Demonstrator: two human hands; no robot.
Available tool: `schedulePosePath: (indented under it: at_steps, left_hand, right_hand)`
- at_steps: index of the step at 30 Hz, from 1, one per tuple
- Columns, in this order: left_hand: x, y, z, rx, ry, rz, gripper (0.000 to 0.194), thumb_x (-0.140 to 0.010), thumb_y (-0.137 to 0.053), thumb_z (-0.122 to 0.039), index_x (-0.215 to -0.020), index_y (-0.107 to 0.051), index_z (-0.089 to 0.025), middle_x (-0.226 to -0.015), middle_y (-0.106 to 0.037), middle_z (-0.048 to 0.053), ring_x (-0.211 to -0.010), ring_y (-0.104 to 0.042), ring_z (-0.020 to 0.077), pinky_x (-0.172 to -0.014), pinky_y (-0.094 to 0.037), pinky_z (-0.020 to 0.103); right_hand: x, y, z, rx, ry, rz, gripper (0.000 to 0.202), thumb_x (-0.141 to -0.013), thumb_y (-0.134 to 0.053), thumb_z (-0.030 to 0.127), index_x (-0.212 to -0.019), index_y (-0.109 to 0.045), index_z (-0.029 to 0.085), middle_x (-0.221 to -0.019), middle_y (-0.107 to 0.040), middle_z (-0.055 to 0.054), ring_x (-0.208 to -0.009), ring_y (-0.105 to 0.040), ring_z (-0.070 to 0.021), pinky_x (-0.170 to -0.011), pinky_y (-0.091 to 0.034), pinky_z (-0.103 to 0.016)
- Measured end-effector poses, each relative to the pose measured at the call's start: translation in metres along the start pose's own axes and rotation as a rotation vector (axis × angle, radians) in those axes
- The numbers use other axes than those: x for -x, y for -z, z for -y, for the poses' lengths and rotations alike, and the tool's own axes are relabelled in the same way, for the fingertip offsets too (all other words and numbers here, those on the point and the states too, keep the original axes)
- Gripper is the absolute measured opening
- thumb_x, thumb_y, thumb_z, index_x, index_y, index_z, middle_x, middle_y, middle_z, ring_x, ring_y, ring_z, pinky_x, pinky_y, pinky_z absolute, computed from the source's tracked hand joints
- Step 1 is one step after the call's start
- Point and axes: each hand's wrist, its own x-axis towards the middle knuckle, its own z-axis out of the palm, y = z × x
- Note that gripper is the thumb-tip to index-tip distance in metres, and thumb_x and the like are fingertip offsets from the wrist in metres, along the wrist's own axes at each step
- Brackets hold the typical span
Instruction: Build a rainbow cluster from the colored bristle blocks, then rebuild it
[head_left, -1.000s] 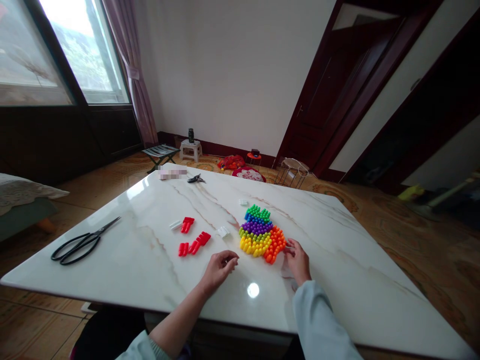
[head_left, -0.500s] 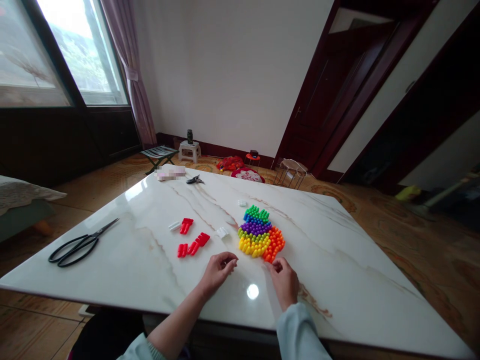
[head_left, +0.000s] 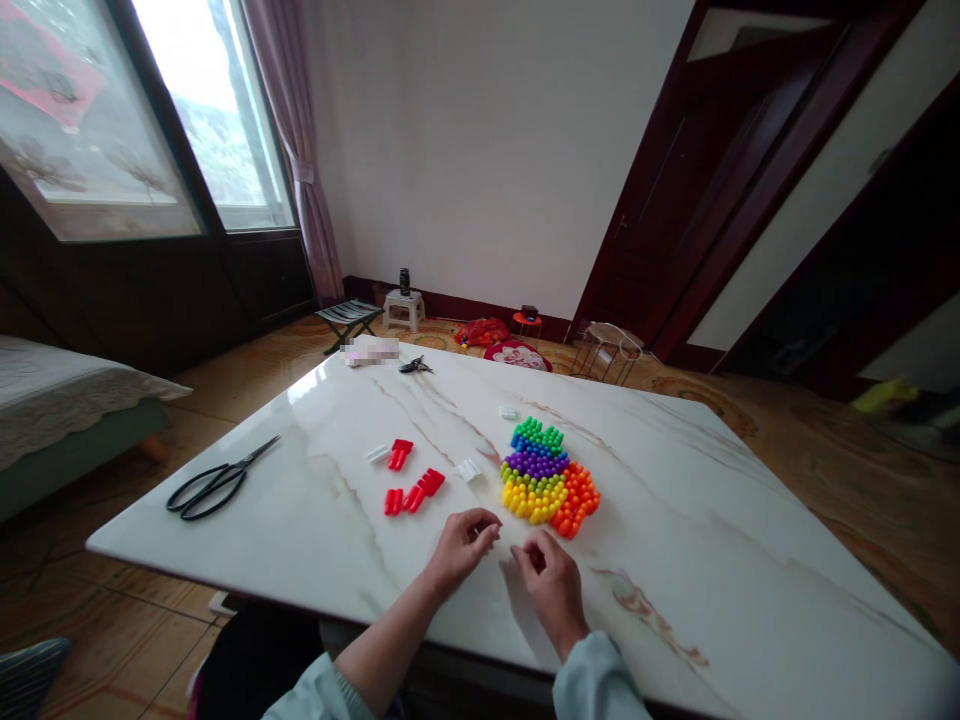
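My left hand point(head_left: 466, 547) hovers over the near side of the table, its thumb and fingers pinched together. Facing it, my right hand point(head_left: 551, 580) is also closed in a pinch. Whatever either holds is too small to make out. Just beyond them lies a cluster of glossy beads: yellow beads point(head_left: 534, 501), purple beads point(head_left: 535, 465), green beads point(head_left: 538, 433) and orange beads point(head_left: 577, 500), with blue and olive rows between. Left of the cluster are red bead pieces point(head_left: 424, 490), with clear white pieces point(head_left: 468, 470) nearby.
Black-handled scissors point(head_left: 223, 484) lie on the left of the marble-patterned table point(head_left: 300, 530). Dark pliers point(head_left: 416, 366) and a blurred pale packet point(head_left: 369, 351) sit near its far edge. Beyond stand a folding stool point(head_left: 350, 315), a white stool point(head_left: 403, 308) and a round stool point(head_left: 606, 345).
The view has shifted, so the table and its items appear further right. My right hand has drawn away from the orange beads toward my left hand; both remain pinched.
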Motion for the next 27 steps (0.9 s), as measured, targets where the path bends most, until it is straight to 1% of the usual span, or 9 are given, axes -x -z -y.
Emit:
schedulePosePath:
  at_steps: [2, 4, 10, 13, 16, 18, 20, 24, 27]
  left_hand:
    - [0.0, 0.0, -0.001, -0.056, -0.04, -0.04, 0.018, -0.08, -0.057, -0.026, -0.081, -0.069, -0.013, -0.071, -0.069, 0.005, -0.061, -0.06, 0.0133, -0.059, -0.046, 0.022]
    - [0.0, -0.001, 0.001, -0.112, -0.077, -0.112, 0.016, -0.08, -0.056, -0.022, -0.078, -0.069, -0.013, -0.071, -0.069, 0.005, -0.063, -0.06, 0.0132, -0.061, -0.047, 0.022]
    - [0.007, 0.001, 0.006, -0.28, -0.227, -0.286, 0.02, -0.079, -0.05, -0.009, -0.084, -0.068, -0.018, -0.081, -0.067, 0.004, -0.074, -0.062, 0.0143, -0.069, -0.05, 0.025]
    - [0.014, 0.021, 0.0, -0.514, -0.255, -0.433, 0.027, -0.078, -0.05, -0.007, -0.093, -0.067, -0.021, -0.097, -0.066, 0.006, -0.096, -0.06, 0.0199, -0.088, -0.048, 0.036]
    - [0.015, 0.053, -0.002, -0.812, -0.162, -0.566, 0.038, -0.077, -0.057, -0.012, -0.112, -0.063, -0.025, -0.127, -0.056, 0.009, -0.124, -0.045, 0.03, -0.103, -0.036, 0.051]
    - [0.011, 0.073, 0.006, -0.926, -0.099, -0.565, 0.053, -0.074, -0.066, -0.021, -0.126, -0.055, -0.021, -0.143, -0.043, 0.014, -0.136, -0.03, 0.0366, -0.106, -0.03, 0.057]
    - [0.005, 0.087, 0.02, -0.975, -0.072, -0.499, 0.064, -0.073, -0.069, -0.028, -0.132, -0.048, -0.016, -0.148, -0.035, 0.017, -0.139, -0.022, 0.0389, -0.108, -0.028, 0.058]
    - [-0.003, 0.096, 0.046, -0.951, -0.099, -0.391, 0.049, -0.082, -0.058, -0.023, -0.129, -0.05, -0.017, -0.137, -0.048, 0.016, -0.133, -0.037, 0.0324, -0.108, -0.032, 0.053]
    - [-0.002, 0.096, 0.048, -0.88, -0.156, -0.396, 0.038, -0.084, -0.051, -0.016, -0.122, -0.055, -0.018, -0.125, -0.056, 0.013, -0.121, -0.047, 0.0274, -0.103, -0.039, 0.047]
  right_hand:
    - [-0.005, -0.013, 0.011, 0.01, 0.081, 0.109, 0.026, -0.09, -0.047, 0.04, -0.076, -0.058, 0.021, -0.071, -0.067, -0.002, -0.063, -0.06, -0.0149, -0.061, -0.041, -0.023]
    - [-0.012, -0.023, 0.015, 0.058, 0.089, 0.153, 0.025, -0.091, -0.045, 0.037, -0.081, -0.061, 0.021, -0.075, -0.069, -0.002, -0.066, -0.063, -0.0163, -0.06, -0.039, -0.024]
    - [-0.022, -0.034, 0.005, 0.161, 0.115, 0.137, 0.025, -0.09, -0.044, 0.035, -0.08, -0.062, 0.022, -0.073, -0.069, -0.001, -0.064, -0.064, -0.0161, -0.057, -0.036, -0.024]
    - [-0.02, -0.034, 0.004, 0.176, 0.132, 0.118, 0.026, -0.091, -0.043, 0.036, -0.078, -0.061, 0.022, -0.072, -0.068, -0.001, -0.062, -0.062, -0.0147, -0.057, -0.035, -0.024]
    - [-0.019, -0.034, 0.006, 0.192, 0.13, 0.117, 0.026, -0.091, -0.043, 0.035, -0.078, -0.061, 0.023, -0.071, -0.068, 0.0, -0.061, -0.061, -0.014, -0.056, -0.034, -0.024]
    - [-0.019, -0.034, 0.007, 0.202, 0.125, 0.122, 0.024, -0.091, -0.043, 0.033, -0.078, -0.06, 0.023, -0.072, -0.068, 0.0, -0.06, -0.061, -0.0138, -0.055, -0.033, -0.024]
    - [-0.019, -0.034, 0.009, 0.208, 0.121, 0.123, 0.024, -0.091, -0.043, 0.032, -0.078, -0.06, 0.023, -0.072, -0.068, 0.001, -0.06, -0.061, -0.0137, -0.054, -0.033, -0.023]
    - [-0.019, -0.034, 0.01, 0.219, 0.118, 0.123, 0.024, -0.091, -0.042, 0.032, -0.078, -0.06, 0.023, -0.071, -0.068, 0.001, -0.059, -0.061, -0.0137, -0.053, -0.032, -0.024]
    - [-0.018, -0.034, 0.009, 0.229, 0.112, 0.122, 0.023, -0.091, -0.043, 0.032, -0.078, -0.06, 0.023, -0.071, -0.068, 0.001, -0.059, -0.062, -0.0141, -0.054, -0.032, -0.024]
